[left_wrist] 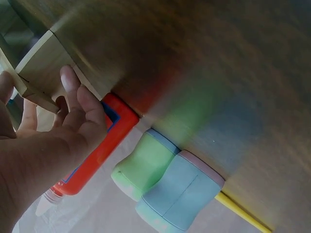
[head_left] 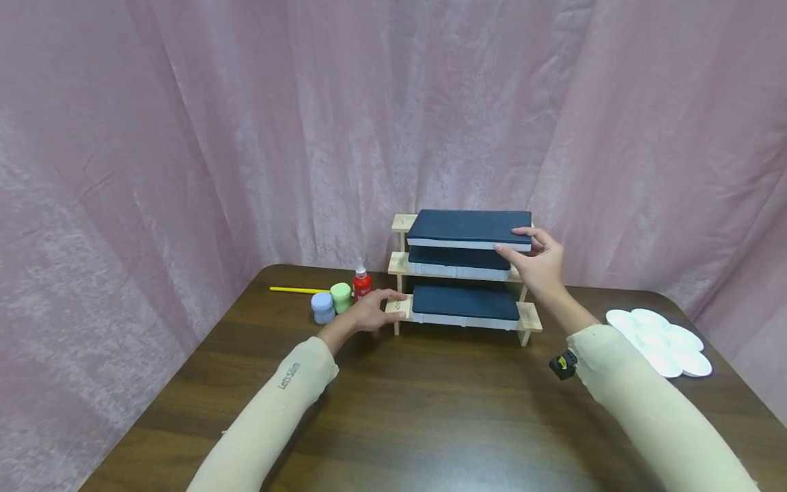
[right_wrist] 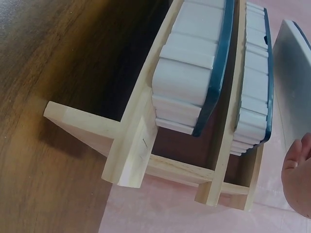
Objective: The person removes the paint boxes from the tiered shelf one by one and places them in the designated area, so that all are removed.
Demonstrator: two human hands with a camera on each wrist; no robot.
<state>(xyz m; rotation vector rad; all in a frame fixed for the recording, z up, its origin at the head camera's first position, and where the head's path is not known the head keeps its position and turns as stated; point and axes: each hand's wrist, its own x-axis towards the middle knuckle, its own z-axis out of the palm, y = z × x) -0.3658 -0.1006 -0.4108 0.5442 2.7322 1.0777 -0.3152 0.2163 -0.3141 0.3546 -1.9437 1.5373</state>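
Observation:
A three-tier wooden rack (head_left: 529, 318) stands on the table. White boxes with dark blue lids lie on it: a lower box (head_left: 464, 304) and a middle box (head_left: 458, 260). My right hand (head_left: 544, 266) pinches the right end of a top box (head_left: 470, 225), thumb at its front side and fingers over the lid. In the right wrist view, that top box (right_wrist: 294, 73) is apart from the middle one, with my hand (right_wrist: 297, 174) partly cut off. With my left hand (head_left: 371, 312) I grip the left end of the lowest plank; the left wrist view shows fingers curled about the wood (left_wrist: 41, 63).
Left of the rack are a red bottle (head_left: 361, 283) with a clear tip, close to my left hand, a green jar (head_left: 341, 297), a blue jar (head_left: 322, 307) and a yellow stick (head_left: 298, 290). A white flower-shaped palette (head_left: 660, 342) lies at right. A pink curtain (head_left: 344, 137) hangs behind the table.

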